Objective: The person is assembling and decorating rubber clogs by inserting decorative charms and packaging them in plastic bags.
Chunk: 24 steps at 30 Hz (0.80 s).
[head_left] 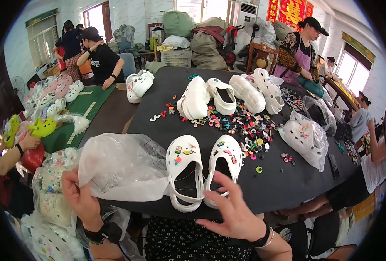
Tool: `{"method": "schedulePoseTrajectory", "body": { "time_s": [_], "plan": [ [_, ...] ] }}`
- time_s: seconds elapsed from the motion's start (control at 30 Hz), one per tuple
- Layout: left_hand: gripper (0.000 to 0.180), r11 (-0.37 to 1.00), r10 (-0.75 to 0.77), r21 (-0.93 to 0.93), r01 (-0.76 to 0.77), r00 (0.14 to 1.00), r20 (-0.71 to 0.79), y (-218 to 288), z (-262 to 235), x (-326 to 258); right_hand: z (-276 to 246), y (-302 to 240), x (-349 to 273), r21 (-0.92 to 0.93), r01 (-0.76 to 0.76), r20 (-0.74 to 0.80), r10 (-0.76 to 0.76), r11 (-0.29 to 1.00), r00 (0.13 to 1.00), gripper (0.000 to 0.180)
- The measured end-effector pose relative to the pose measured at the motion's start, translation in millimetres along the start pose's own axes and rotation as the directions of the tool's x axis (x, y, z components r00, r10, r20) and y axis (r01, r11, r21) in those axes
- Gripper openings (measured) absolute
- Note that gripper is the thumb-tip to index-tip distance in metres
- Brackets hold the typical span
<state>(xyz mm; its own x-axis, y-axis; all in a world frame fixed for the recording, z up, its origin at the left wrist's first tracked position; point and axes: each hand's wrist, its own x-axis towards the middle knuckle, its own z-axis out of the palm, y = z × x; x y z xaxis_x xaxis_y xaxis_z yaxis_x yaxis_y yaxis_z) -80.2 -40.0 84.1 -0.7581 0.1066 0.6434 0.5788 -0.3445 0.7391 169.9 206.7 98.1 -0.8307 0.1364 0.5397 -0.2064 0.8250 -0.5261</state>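
My left hand point(83, 199) is closed on the edge of a clear plastic bag point(124, 167), which spreads over the near left part of the black table. Beside the bag lies a white clog point(180, 158) with colourful charms on its toe and its heel toward me. To its right is a second white clog point(226, 150), also decorated. Over the heel of this one, my right hand point(234, 209) has its fingers spread and grips nothing. Whether a fingertip touches the clog is hard to tell.
Loose charms point(249, 130) are heaped mid-table, with more white clogs point(193, 99) behind them. Bagged clogs point(306, 139) and a dark phone point(333, 166) lie at right. Wrapped clogs point(49, 235) are piled low at left. Nearby, a person's hand point(29, 141) holds a lime-green clog point(43, 126).
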Motion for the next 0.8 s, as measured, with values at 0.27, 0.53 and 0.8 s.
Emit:
{"method": "schedulePoseTrajectory", "body": {
  "time_s": [0.27, 0.53, 0.8],
  "plan": [
    [0.018, 0.997, 0.050, -0.052, -0.056, 0.993, -0.103, 16.7, 20.0, 4.1, 67.6, 4.9, 30.7, -0.457, 0.104, 0.316, 0.052, 0.883, 0.947, 0.103],
    [0.019, 0.977, -0.016, -0.187, -0.103, 0.837, -0.547, 62.9, 5.0, 6.1, 63.9, 4.5, 42.1, -0.439, 0.003, 0.322, 0.154, 0.898, 0.934, 0.098],
    [0.021, 0.572, -0.065, -0.709, 0.413, 0.884, 0.463, 67.1, 28.4, -34.9, 90.0, -9.1, 53.1, 0.230, 0.236, -0.060, -0.229, 0.944, 0.972, 0.083]
  ]
}}
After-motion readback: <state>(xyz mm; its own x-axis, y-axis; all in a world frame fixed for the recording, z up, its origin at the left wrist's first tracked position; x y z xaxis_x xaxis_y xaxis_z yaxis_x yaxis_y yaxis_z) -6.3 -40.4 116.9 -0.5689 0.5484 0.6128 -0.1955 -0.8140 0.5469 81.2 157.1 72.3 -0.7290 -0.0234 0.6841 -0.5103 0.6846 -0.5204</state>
